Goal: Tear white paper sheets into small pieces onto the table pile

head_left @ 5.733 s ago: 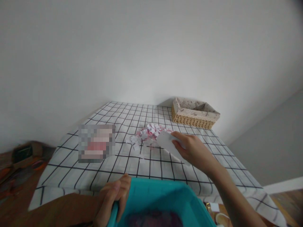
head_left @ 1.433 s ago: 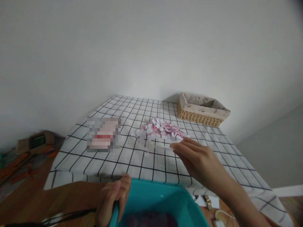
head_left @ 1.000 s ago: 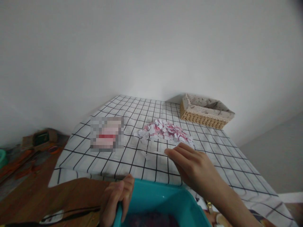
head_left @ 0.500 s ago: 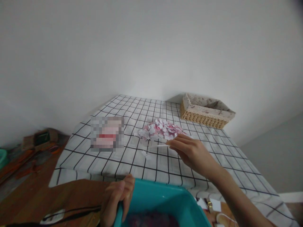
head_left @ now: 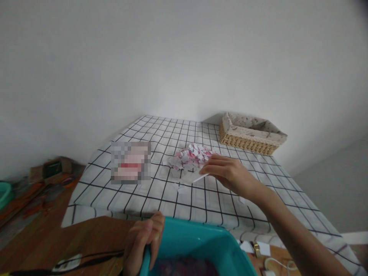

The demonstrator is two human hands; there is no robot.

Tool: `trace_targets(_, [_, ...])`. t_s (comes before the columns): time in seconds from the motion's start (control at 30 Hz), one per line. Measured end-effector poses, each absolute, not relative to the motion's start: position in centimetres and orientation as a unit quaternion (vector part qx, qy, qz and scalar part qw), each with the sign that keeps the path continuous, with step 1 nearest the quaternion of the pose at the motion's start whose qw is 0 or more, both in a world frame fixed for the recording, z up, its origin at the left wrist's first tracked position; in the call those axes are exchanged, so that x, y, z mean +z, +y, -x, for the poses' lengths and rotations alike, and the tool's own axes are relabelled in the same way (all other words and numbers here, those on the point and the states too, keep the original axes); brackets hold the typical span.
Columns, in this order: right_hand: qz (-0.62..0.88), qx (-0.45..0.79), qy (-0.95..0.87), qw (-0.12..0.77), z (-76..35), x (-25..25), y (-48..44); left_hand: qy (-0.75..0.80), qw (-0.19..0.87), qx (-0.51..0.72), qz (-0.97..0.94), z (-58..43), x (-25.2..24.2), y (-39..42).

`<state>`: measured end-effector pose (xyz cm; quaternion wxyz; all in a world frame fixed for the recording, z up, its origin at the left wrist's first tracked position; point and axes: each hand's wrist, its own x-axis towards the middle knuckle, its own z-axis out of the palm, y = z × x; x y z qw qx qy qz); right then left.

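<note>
My left hand (head_left: 145,239) is closed around the left rim of a teal plastic bin (head_left: 198,228) below the table's front edge. Dark reddish contents lie in the bin's bottom, too dim to name. Over the table, my right hand (head_left: 225,170) pinches a thin white strip (head_left: 199,178) that points left and slightly down. Just beyond those fingers spreads a heap of torn white and pink paper scraps (head_left: 189,155), partly hidden by the hand. A few loose scraps (head_left: 179,187) lie nearer on the checked tablecloth (head_left: 138,199).
A wicker basket with a patterned cloth lining (head_left: 248,142) stands at the back right, near the wall. A blurred-out pinkish flat item (head_left: 130,163) lies at left. On the wooden floor are a cardboard box (head_left: 57,169), a power strip (head_left: 67,263) and a gold watch (head_left: 255,249).
The right hand has moved slightly left, and the white strip now tilts downward at its left end. My left hand keeps its hold on the bin's rim.
</note>
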<state>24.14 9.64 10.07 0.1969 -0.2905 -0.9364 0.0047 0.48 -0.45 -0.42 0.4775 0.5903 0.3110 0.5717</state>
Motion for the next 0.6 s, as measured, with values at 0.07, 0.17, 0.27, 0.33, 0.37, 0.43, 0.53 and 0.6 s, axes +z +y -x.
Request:
trace_targets(0.07, [0.293, 0.008, -0.936, 0.196, -24.9, 10.6, 9.3, 0.307, 0.476, 0.568, -0.597, -0.5, -0.3, -0.5])
trace_targets(0.17, [0.302, 0.006, -0.932, 0.201, -25.7, 11.0, 9.1, 0.3, 0.473, 0.569, -0.602, -0.4, -0.1, -0.5])
trace_targets(0.27, [0.319, -0.003, -0.923, 0.217, -25.4, 10.7, 9.4, 0.301, 0.471, 0.568, -0.604, -0.5, -0.1, -0.5])
trace_targets(0.33, [0.331, -0.009, -0.916, 0.228, -24.8, 10.3, 9.7, 0.307, 0.472, 0.564, -0.604, -0.5, -0.2, -0.4])
trace_targets(0.37, [0.336, -0.01, -0.913, 0.231, -24.5, 10.0, 9.8, 0.311, 0.472, 0.564, -0.602, -0.5, -0.2, -0.4])
trace_targets(0.43, [0.343, -0.009, -0.91, 0.233, -24.2, 9.6, 10.0, 0.314, 0.47, 0.568, -0.598, -0.5, -0.3, -0.3])
trace_targets(0.53, [0.346, 0.005, -0.909, 0.234, -24.5, 9.3, 9.8, 0.312, 0.468, 0.567, -0.601, -0.4, -0.2, -0.3])
trace_targets(0.6, [0.343, 0.018, -0.911, 0.23, -25.1, 9.4, 9.4, 0.309, 0.473, 0.556, -0.61, -0.2, -0.2, -0.3])
